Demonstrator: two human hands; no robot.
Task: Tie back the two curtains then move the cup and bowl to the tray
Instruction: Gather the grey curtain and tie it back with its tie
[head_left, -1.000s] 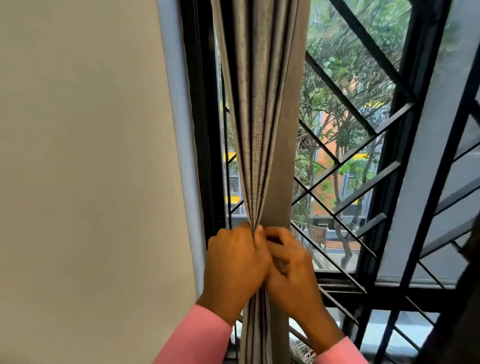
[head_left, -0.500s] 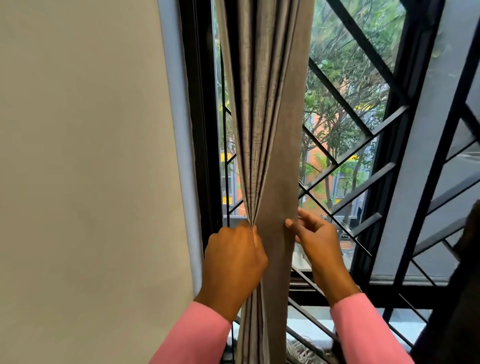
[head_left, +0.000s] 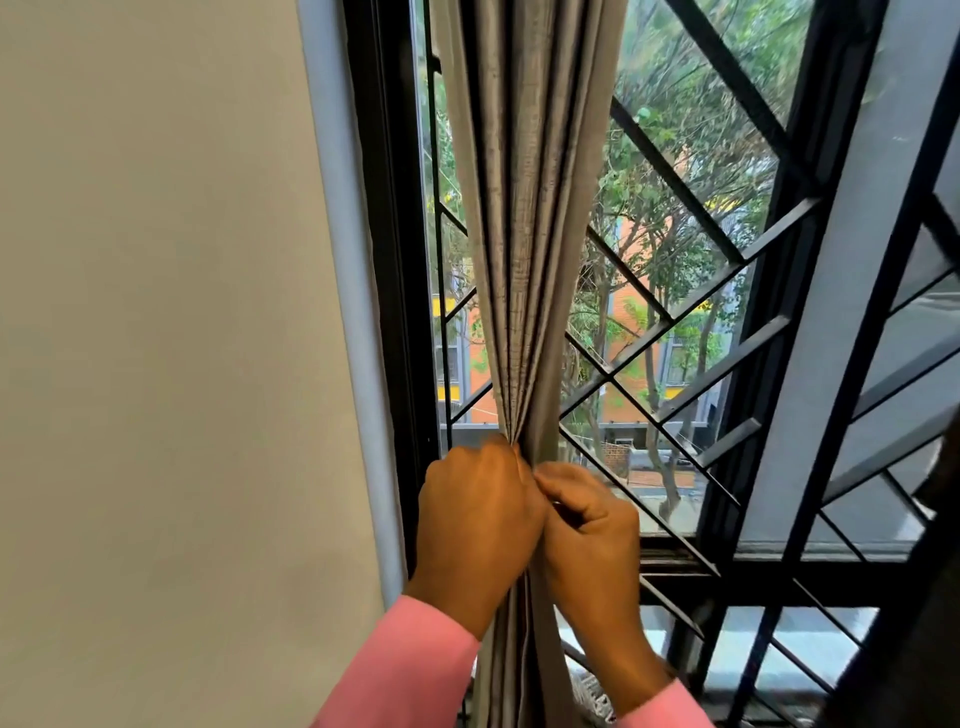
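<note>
Fingers (head_left: 563, 480) of left hand (head_left: 478, 519) and right hand (head_left: 592, 540) clench the gathered grey pleated fabric curtain (head_left: 530, 234); binding unclear from here; later steps likely remain.

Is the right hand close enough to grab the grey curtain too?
Very likely yes. The right hand is right against the gathered grey pleated curtain, curled onto the fabric beside the left hand, which grips it. Nothing sits between them.
</note>
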